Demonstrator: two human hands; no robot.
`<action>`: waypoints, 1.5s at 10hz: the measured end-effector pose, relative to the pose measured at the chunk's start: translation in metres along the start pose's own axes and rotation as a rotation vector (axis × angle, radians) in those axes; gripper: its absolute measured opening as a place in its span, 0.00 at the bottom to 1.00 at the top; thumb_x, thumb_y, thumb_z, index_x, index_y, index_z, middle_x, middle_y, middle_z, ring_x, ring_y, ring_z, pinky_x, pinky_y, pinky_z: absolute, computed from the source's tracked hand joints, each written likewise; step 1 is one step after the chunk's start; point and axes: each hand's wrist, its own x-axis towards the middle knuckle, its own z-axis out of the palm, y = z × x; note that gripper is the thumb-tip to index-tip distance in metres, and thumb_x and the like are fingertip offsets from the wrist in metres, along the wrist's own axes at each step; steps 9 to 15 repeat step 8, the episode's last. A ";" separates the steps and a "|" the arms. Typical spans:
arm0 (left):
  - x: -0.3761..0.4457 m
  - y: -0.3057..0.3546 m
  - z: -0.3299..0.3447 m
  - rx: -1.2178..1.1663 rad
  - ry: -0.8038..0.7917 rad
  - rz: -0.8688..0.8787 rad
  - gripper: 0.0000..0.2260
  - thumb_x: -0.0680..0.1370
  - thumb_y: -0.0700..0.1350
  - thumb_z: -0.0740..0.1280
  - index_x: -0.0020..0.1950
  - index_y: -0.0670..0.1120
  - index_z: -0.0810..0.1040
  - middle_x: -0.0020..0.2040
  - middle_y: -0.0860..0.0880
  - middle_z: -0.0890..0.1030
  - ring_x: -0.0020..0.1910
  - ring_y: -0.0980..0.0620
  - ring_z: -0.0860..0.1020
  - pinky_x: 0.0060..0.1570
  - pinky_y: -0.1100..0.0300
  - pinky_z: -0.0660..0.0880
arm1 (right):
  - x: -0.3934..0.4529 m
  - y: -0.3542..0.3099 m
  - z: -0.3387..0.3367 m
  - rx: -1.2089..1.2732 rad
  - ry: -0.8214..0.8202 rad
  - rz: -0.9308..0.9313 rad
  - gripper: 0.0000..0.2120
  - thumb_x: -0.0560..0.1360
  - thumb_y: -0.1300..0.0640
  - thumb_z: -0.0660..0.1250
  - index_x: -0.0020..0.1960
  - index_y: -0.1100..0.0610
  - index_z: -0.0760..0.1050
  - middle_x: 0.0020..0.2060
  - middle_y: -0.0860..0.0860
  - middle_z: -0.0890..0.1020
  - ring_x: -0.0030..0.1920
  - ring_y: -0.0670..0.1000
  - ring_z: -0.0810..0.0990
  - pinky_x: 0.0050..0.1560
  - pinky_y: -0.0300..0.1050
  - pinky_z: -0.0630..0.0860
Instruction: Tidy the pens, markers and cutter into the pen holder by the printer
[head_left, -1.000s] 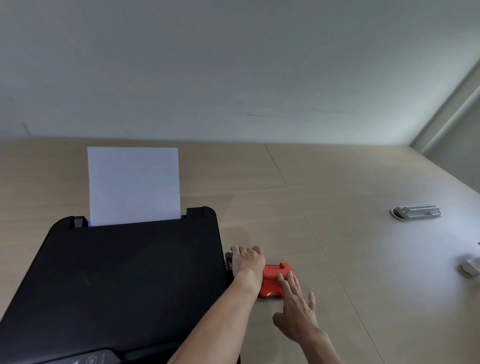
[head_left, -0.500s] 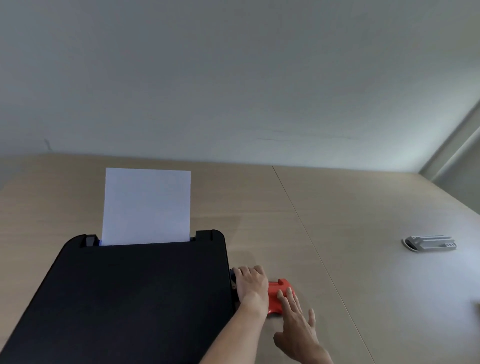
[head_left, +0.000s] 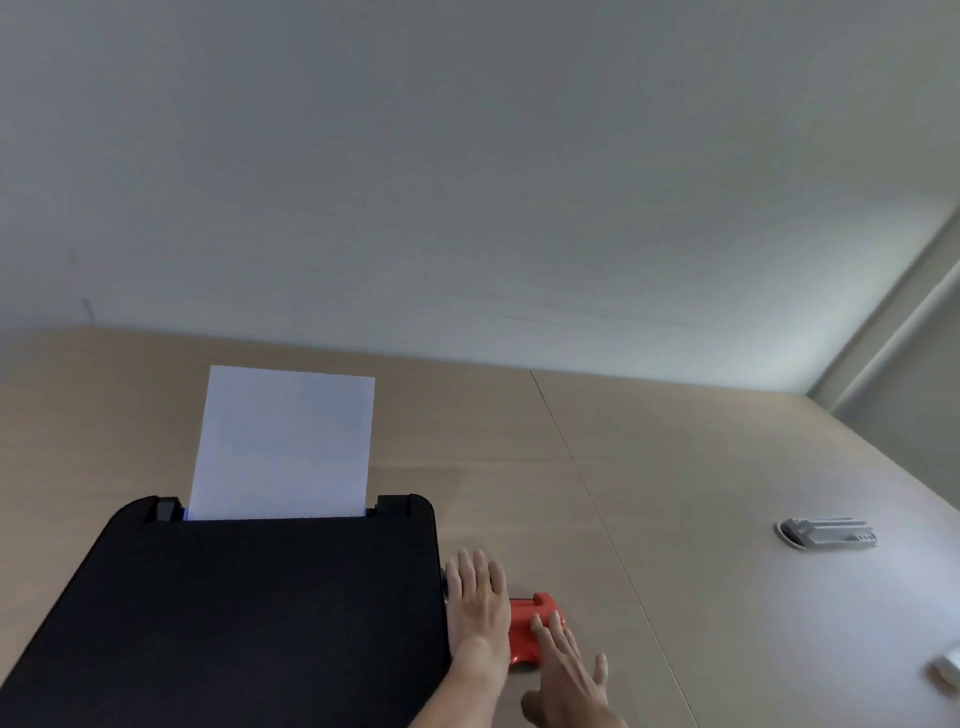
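1. A red object (head_left: 527, 631), possibly the cutter or part of the pen holder, is lying on the table (head_left: 675, 467) just beside the right edge of the black printer (head_left: 249, 613); what it is cannot be told from here.

2. The left hand (head_left: 478, 597) is lying flat between the printer and the red object, fingers extended and close together, covering something dark and small at the printer's edge; whether it is gripping anything underneath cannot be told.

3. The right hand (head_left: 563, 670) is reaching in from the lower edge, fingers (head_left: 545, 626) slightly spread, their tips resting on top of the red object and not clamping it.

4. No pens or markers are showing anywhere, so the tidying looks to be either near its beginning or near its end; nothing here is settling which.

5. A white sheet of paper (head_left: 283, 441) is standing upright in the printer's rear feed.

6. The pale wood-grain table is running wide, with a seam down its middle; a grey plastic item (head_left: 828, 532) is lying well apart to the right, and a white object (head_left: 948, 667) is peeking in at the right edge.

7. A plain grey-white wall (head_left: 467, 156) is filling the background, meeting a corner on the right.
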 end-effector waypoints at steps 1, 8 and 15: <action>-0.025 0.011 0.005 -0.148 0.088 0.012 0.35 0.78 0.38 0.67 0.78 0.36 0.50 0.78 0.32 0.51 0.78 0.33 0.48 0.75 0.41 0.48 | -0.012 0.004 0.011 0.029 0.103 -0.022 0.48 0.66 0.55 0.63 0.77 0.45 0.37 0.74 0.40 0.38 0.77 0.47 0.44 0.74 0.61 0.44; -0.231 0.032 0.102 -0.643 0.093 0.171 0.27 0.75 0.27 0.55 0.73 0.42 0.67 0.72 0.45 0.68 0.72 0.46 0.65 0.73 0.60 0.58 | -0.196 0.130 0.161 0.458 0.683 0.127 0.07 0.57 0.52 0.54 0.26 0.54 0.66 0.20 0.57 0.67 0.23 0.54 0.66 0.30 0.44 0.65; -0.231 0.032 0.102 -0.643 0.093 0.171 0.27 0.75 0.27 0.55 0.73 0.42 0.67 0.72 0.45 0.68 0.72 0.46 0.65 0.73 0.60 0.58 | -0.196 0.130 0.161 0.458 0.683 0.127 0.07 0.57 0.52 0.54 0.26 0.54 0.66 0.20 0.57 0.67 0.23 0.54 0.66 0.30 0.44 0.65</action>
